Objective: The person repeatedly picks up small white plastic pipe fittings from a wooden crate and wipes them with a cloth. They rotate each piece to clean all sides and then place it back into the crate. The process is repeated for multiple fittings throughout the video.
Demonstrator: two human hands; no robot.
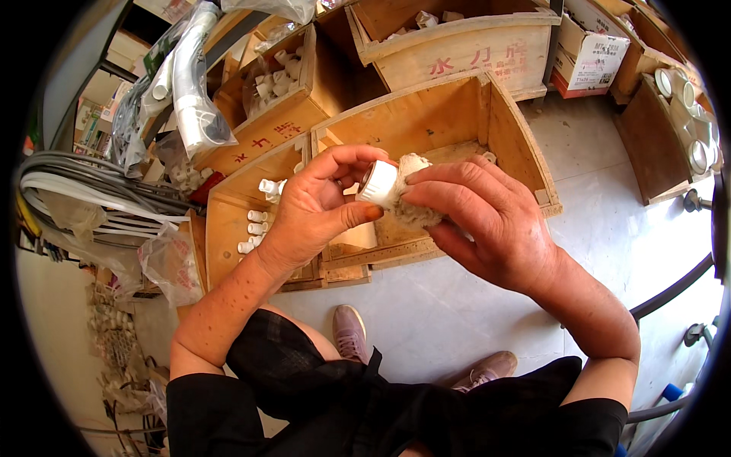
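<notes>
Floor: pale grey concrete (457,312) spreads under everything, and the person's two shoes (350,335) stand on it at the lower middle.
Wooden crates: a cluster of open crates (449,122) sits ahead of the person; the nearest one shows a bare plywood bottom, and the one to its left has small white fittings (257,227) lined up along its wall.
Bagged pipe: a white pipe bend in clear plastic (190,84) leans at the upper left, above a bundle of grey and white cables (91,190).
Right hand: the right hand (487,221) comes in from the right, fingers curled and pinched tight on a scruffy beige cloth (415,202), pressing it against the fitting.
Left hand: the left hand (312,209) is closed in a grip, thumb below and fingers arched over, clamping the white fitting.
White fitting: a short round plastic pipe fitting (377,183) is held up between both hands, over the nearest crate, its right end touching the cloth.
</notes>
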